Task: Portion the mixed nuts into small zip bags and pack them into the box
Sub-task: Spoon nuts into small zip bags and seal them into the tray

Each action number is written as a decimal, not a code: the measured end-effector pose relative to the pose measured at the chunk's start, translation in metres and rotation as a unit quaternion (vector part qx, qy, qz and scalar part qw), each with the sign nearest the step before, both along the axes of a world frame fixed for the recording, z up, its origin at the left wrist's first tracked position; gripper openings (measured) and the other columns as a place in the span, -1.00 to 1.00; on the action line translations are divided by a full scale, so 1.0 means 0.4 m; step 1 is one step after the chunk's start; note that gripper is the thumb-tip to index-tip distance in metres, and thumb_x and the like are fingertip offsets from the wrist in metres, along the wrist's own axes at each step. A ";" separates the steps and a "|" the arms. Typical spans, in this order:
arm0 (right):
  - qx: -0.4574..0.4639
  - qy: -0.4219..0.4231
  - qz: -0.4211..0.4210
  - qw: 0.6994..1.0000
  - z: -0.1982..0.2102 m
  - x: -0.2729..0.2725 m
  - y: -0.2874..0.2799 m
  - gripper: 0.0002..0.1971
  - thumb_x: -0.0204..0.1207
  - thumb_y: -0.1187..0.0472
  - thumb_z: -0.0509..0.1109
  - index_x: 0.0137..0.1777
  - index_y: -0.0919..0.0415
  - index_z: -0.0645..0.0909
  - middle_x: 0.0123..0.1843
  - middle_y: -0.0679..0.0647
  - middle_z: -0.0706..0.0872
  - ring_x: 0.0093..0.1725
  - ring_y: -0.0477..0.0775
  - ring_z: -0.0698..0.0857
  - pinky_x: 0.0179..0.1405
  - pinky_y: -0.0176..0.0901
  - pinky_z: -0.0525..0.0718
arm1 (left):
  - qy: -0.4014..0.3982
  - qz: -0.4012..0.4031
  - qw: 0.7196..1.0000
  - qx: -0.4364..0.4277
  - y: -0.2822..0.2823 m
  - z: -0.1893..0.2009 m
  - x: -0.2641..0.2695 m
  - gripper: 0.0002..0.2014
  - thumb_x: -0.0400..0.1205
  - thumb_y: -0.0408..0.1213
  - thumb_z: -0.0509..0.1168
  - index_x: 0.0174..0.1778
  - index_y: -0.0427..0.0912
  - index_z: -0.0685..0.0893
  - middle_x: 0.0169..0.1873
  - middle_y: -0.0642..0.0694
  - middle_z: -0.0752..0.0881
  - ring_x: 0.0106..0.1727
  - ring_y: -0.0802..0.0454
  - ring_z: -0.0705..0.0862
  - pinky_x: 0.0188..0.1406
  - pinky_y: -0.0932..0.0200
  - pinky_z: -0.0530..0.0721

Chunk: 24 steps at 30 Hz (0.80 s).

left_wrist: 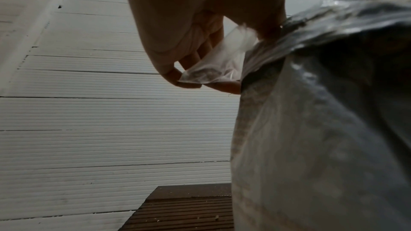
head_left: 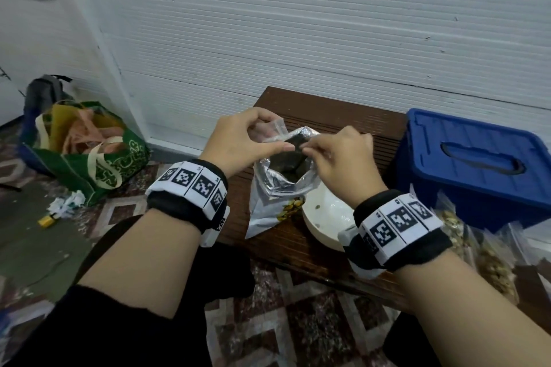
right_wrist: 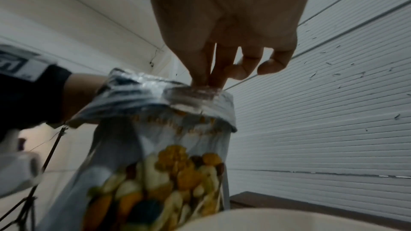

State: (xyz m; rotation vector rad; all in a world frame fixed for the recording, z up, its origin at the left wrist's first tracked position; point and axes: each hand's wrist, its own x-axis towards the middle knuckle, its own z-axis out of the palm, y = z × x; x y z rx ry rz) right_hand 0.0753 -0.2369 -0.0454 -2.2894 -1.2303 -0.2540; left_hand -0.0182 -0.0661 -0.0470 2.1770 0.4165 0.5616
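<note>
While filled zip bags (head_left: 492,259) already lie at four o'clock of the white bowl (head_left: 325,214), the blue box (head_left: 477,164) stays lidded. Both the left hand (head_left: 238,140) and right hand (head_left: 340,155) pinch an empty small bag (head_left: 275,131) over the open nut pouch (head_left: 277,188); filling and packing remain.

Glossy foil pouch (head_left: 277,188), ribbed wooden bench (head_left: 328,116).

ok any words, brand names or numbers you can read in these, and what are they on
None can be read.
Nut bag: orange lettering above the nut picture, too blurred.
Green tote: pale pattern or lettering, not legible.
Wristbands: square black-and-white code markers with tiny digits, too small.
Blue box: no text visible.
</note>
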 end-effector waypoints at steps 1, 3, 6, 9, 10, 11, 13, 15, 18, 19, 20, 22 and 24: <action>-0.018 0.015 0.010 1.000 -0.008 -0.006 0.000 -0.83 0.64 0.08 0.31 0.02 -0.01 0.75 -0.39 -0.29 0.40 -0.04 -0.08 0.34 -0.05 -0.15 0.07 | 0.001 -0.001 1.000 0.001 -0.002 0.001 -0.001 -0.48 0.22 0.14 0.59 0.08 0.13 0.70 -0.17 0.13 0.78 -0.11 0.31 0.72 -0.05 0.34 0.71; -0.008 0.059 0.008 0.998 -0.014 -0.012 0.000 -0.84 0.64 0.09 0.31 -0.04 0.01 0.74 -0.39 -0.28 0.43 -0.02 -0.08 0.35 -0.04 -0.16 0.08 | 0.001 0.000 1.000 0.004 -0.004 0.002 -0.002 -0.49 0.22 0.14 0.58 0.07 0.15 0.69 -0.17 0.14 0.78 -0.09 0.32 0.71 -0.06 0.38 0.70; 0.059 0.127 -0.018 0.990 -0.007 -0.009 0.001 -0.85 0.62 0.13 0.35 -0.14 0.03 0.72 -0.42 -0.24 0.49 -0.03 -0.02 0.43 0.13 -0.04 0.29 | -0.001 0.002 1.000 0.007 -0.005 0.001 -0.002 -0.48 0.23 0.13 0.59 0.08 0.15 0.69 -0.16 0.14 0.78 -0.08 0.28 0.72 -0.05 0.37 0.71; 0.115 0.188 -0.039 0.975 0.003 -0.001 0.004 -0.81 0.60 0.17 0.36 -0.26 0.01 0.65 -0.45 -0.18 0.59 -0.19 0.04 0.56 0.19 0.22 0.53 | 0.002 -0.001 1.000 0.009 -0.007 0.001 -0.002 -0.43 0.18 0.22 0.54 0.10 0.14 0.70 -0.16 0.14 0.79 -0.07 0.25 0.72 -0.06 0.40 0.69; 0.129 0.202 -0.050 0.970 0.006 0.000 0.006 -0.80 0.60 0.16 0.36 -0.27 0.02 0.65 -0.45 -0.15 0.62 -0.24 0.01 0.59 0.18 0.20 0.56 | 0.003 -0.001 1.000 0.007 -0.008 0.002 -0.003 -0.41 0.16 0.24 0.53 0.10 0.15 0.70 -0.15 0.14 0.79 -0.06 0.26 0.72 -0.07 0.42 0.68; 0.140 0.214 -0.062 0.965 0.009 0.002 0.008 -0.80 0.60 0.16 0.36 -0.27 0.05 0.65 -0.44 -0.13 0.63 -0.28 -0.03 0.59 0.13 0.14 0.59 | 0.003 0.000 1.000 0.004 -0.010 0.004 -0.004 -0.41 0.15 0.25 0.52 0.10 0.16 0.69 -0.15 0.15 0.79 -0.06 0.27 0.72 -0.08 0.46 0.66; 0.163 0.237 -0.088 0.954 0.017 0.008 0.009 -0.79 0.60 0.17 0.36 -0.26 0.17 0.69 -0.40 -0.07 0.66 -0.31 -0.07 0.59 -0.01 -0.02 0.62 | 0.001 0.001 1.000 -0.002 -0.013 0.008 -0.007 -0.41 0.15 0.23 0.51 0.11 0.18 0.67 -0.15 0.16 0.78 -0.06 0.31 0.69 -0.13 0.57 0.59; 0.187 0.262 -0.110 0.940 0.022 0.018 0.010 -0.77 0.60 0.20 0.35 -0.24 0.27 0.72 -0.29 0.01 0.73 -0.28 -0.09 0.59 -0.09 -0.15 0.55 | -0.003 0.001 1.000 -0.010 -0.014 0.013 -0.011 -0.40 0.16 0.19 0.52 0.13 0.15 0.67 -0.16 0.17 0.77 -0.05 0.35 0.66 -0.16 0.64 0.52; 0.213 0.291 -0.145 0.921 0.025 0.039 0.009 -0.73 0.61 0.23 0.33 -0.26 0.31 0.74 -0.15 0.06 0.79 -0.20 -0.10 0.62 -0.14 -0.23 0.48 | -0.007 0.002 1.000 -0.024 -0.010 0.018 -0.017 -0.38 0.15 0.16 0.54 0.16 0.12 0.69 -0.22 0.21 0.76 -0.12 0.38 0.66 -0.17 0.63 0.51; 0.220 0.300 -0.156 0.915 0.026 0.045 0.008 -0.72 0.61 0.24 0.32 -0.29 0.30 0.73 -0.14 0.05 0.79 -0.20 -0.11 0.63 -0.16 -0.24 0.50 | -0.009 0.004 0.999 -0.031 -0.008 0.019 -0.018 -0.38 0.15 0.14 0.55 0.15 0.12 0.69 -0.23 0.22 0.76 -0.16 0.41 0.65 -0.17 0.62 0.51; 0.226 0.307 -0.165 0.910 0.026 0.053 0.008 -0.69 0.61 0.25 0.31 -0.34 0.26 0.73 -0.12 0.03 0.79 -0.18 -0.14 0.63 -0.14 -0.26 0.52 | -0.013 0.006 0.999 -0.037 -0.005 0.020 -0.020 -0.39 0.15 0.12 0.55 0.15 0.12 0.69 -0.24 0.23 0.75 -0.19 0.45 0.64 -0.18 0.61 0.52; 0.234 0.313 -0.181 0.902 0.027 0.067 0.007 -0.64 0.61 0.27 0.30 -0.43 0.18 0.69 -0.10 -0.01 0.79 -0.11 -0.13 0.66 -0.02 -0.21 0.57 | -0.015 0.010 0.999 -0.043 0.001 0.024 -0.023 -0.42 0.15 0.09 0.55 0.13 0.13 0.69 -0.23 0.23 0.73 -0.22 0.51 0.62 -0.20 0.62 0.52; 0.238 0.316 -0.192 0.898 0.031 0.078 0.008 -0.63 0.61 0.27 0.30 -0.46 0.15 0.67 -0.10 -0.01 0.79 -0.06 -0.11 0.68 0.00 -0.21 0.54 | -0.008 0.012 0.999 -0.043 0.007 0.029 -0.029 -0.47 0.16 0.07 0.55 0.07 0.17 0.68 -0.19 0.25 0.72 -0.21 0.55 0.62 -0.19 0.63 0.53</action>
